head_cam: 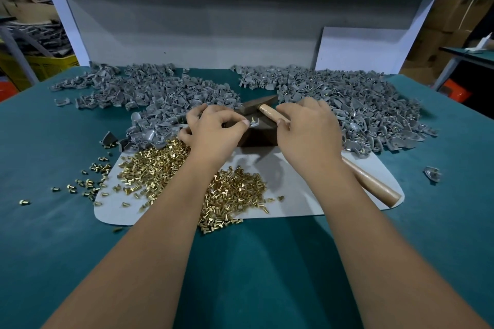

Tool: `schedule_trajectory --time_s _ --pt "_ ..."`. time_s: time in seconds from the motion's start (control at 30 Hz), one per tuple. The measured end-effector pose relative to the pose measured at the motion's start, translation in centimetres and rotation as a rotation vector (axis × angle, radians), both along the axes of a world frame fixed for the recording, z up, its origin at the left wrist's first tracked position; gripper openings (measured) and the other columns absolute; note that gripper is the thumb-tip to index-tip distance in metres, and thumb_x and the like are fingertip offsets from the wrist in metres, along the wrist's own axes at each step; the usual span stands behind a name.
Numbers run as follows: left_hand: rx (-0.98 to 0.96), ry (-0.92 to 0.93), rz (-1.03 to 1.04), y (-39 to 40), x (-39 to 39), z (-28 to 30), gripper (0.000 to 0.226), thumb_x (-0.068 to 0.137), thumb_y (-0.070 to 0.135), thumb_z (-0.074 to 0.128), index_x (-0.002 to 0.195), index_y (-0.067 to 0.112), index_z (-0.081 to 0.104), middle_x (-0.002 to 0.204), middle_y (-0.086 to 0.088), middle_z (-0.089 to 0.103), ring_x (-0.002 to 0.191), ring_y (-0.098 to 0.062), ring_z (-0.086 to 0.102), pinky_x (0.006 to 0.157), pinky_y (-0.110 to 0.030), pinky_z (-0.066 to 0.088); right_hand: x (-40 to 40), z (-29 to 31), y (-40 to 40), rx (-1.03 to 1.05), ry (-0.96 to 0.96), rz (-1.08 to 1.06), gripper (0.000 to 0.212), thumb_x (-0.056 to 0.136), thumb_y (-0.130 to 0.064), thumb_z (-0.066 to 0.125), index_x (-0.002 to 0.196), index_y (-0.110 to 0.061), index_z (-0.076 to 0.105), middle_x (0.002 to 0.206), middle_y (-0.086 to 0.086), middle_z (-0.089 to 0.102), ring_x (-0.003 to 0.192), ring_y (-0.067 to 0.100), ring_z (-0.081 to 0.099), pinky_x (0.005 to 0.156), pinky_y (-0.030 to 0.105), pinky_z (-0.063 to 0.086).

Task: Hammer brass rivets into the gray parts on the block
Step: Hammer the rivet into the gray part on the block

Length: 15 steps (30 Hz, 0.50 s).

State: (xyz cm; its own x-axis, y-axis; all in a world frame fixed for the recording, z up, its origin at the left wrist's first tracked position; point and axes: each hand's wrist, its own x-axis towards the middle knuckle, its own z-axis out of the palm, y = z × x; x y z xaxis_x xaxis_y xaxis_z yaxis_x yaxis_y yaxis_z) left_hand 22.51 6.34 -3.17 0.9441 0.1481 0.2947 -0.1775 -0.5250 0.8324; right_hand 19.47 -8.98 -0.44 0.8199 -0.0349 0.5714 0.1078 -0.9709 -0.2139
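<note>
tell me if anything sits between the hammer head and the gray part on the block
Nothing visible does. The hammer head hangs just behind the gray part on the block. The left hand pinches that part from the left side; its fingertips sit close to the strike spot.

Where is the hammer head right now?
The hammer head sits centre of the head view, over the dark block, between the left hand and right hand.
</note>
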Motion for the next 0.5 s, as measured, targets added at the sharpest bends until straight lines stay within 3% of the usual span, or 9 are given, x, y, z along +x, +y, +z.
schedule_trajectory --time_s 0.13,0.3,0.5 --pt "0.02 -0.014 0.009 0.0 0.0 0.0 0.02 0.086 0.039 0.069 0.066 0.043 0.065 0.103 0.03 0.049 0.128 -0.005 0.019 0.107 -0.045 0.012 -0.1 -0.5 1.3 -0.017 -0.062 0.114 0.031 0.093 -0.017 0.052 0.121 -0.02 0.065 0.104 0.004 0.06 0.1 0.025 0.048 0.086 0.035 0.039" --pt "0.126 -0.052 0.044 0.1 0.1 0.0 0.01 0.087 0.04 0.068 0.078 0.042 0.066 0.122 0.018 0.054 0.136 -0.017 0.019 0.109 -0.05 0.012 1.2 0.2 2.4 0.054 -0.001 0.177 0.026 0.094 -0.012 0.052 0.114 -0.014 0.067 0.108 0.004 0.061 0.102 0.023 0.051 0.087 0.037 0.045" --pt "0.258 -0.107 0.102 0.0 0.1 -0.3 0.01 0.089 0.043 0.066 0.094 0.037 0.073 0.132 0.011 0.055 0.139 -0.019 0.018 0.109 -0.051 0.01 3.0 0.5 4.0 0.003 0.163 0.124 0.011 0.094 -0.014 0.054 0.095 -0.013 0.064 0.097 0.006 0.059 0.087 0.025 0.056 0.072 0.032 0.044"
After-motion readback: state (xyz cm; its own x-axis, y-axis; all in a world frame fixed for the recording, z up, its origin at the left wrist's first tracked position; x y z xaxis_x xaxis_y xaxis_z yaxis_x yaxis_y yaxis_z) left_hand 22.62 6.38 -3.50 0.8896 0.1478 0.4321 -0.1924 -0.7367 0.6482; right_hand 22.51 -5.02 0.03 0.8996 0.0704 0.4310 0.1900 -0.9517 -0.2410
